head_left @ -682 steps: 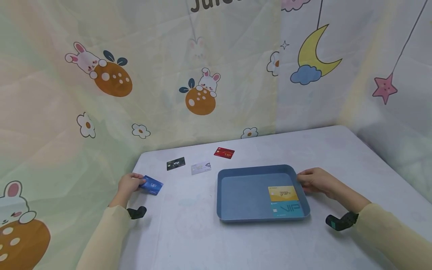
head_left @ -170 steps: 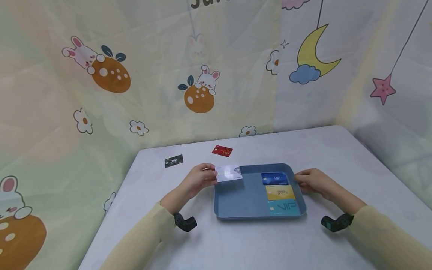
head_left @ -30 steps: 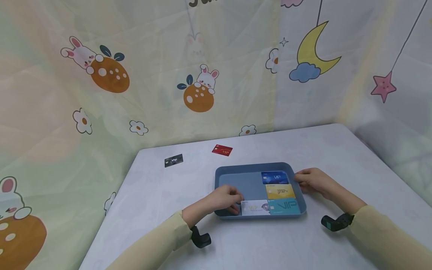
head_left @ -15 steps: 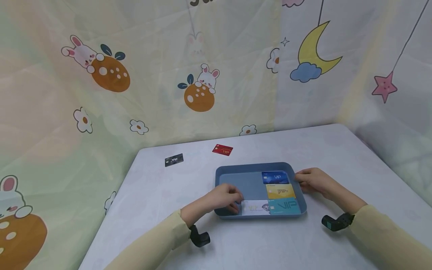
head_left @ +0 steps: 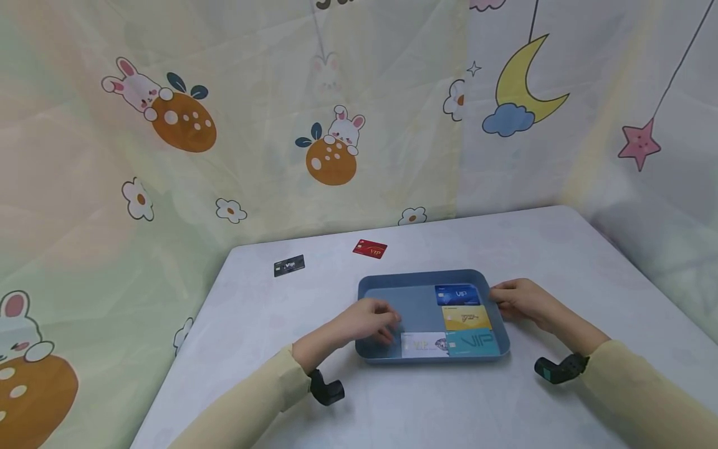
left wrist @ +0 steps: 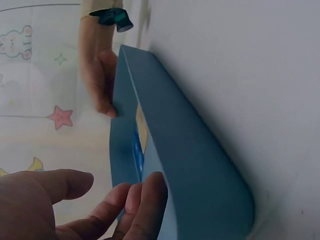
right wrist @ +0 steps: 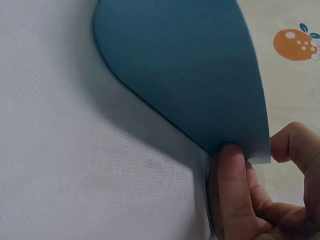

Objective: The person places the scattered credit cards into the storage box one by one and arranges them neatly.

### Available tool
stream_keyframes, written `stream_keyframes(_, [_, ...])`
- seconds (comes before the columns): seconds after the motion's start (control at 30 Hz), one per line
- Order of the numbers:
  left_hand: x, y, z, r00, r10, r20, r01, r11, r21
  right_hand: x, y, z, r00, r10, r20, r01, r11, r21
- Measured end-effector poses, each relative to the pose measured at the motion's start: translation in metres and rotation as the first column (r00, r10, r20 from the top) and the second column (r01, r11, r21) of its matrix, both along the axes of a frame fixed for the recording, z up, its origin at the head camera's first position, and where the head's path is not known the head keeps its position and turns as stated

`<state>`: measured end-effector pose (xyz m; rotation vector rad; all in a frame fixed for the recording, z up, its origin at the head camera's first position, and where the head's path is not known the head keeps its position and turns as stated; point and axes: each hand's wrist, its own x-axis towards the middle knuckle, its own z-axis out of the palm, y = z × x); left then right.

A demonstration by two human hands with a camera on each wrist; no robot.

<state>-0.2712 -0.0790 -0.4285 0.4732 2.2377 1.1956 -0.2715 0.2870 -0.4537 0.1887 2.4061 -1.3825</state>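
A blue-grey tray stands on the white table. Along its right side lie a blue VIP card, a yellow card and a teal VIP card. Left of the teal one, a white card lies flat. My left hand hovers over the tray's left part, just apart from the white card; in the left wrist view its thumb and fingers are apart with nothing between them. My right hand pinches the tray's right edge, thumb at the rim and fingers against the outer wall.
Behind the tray, a black VIP card and a red VIP card lie on the table. A printed cloth hangs behind the table. Each wrist wears a small black camera.
The blue card, then the white card, went from the table into the tray. My left hand has just let go of the white card and drawn slightly up and left. My right hand stays.
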Motion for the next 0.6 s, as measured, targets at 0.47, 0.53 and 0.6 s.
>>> stream_keyframes(0.47, [-0.008,-0.013,0.011,0.999,-0.009,-0.053,0.010,0.999,0.033,0.000,0.000,0.000,1.000,0.000,0.001,0.000,1.000,0.018])
stream_keyframes(0.53, [-0.009,-0.016,0.011,0.998,-0.006,-0.064,0.008,1.000,0.030,0.000,0.000,0.000,1.000,0.001,0.000,-0.001,1.000,0.015])
stream_keyframes(0.6, [-0.010,-0.019,0.013,0.997,-0.005,-0.082,0.007,1.000,0.024,0.000,0.000,0.000,1.000,0.000,-0.002,0.000,1.000,0.013])
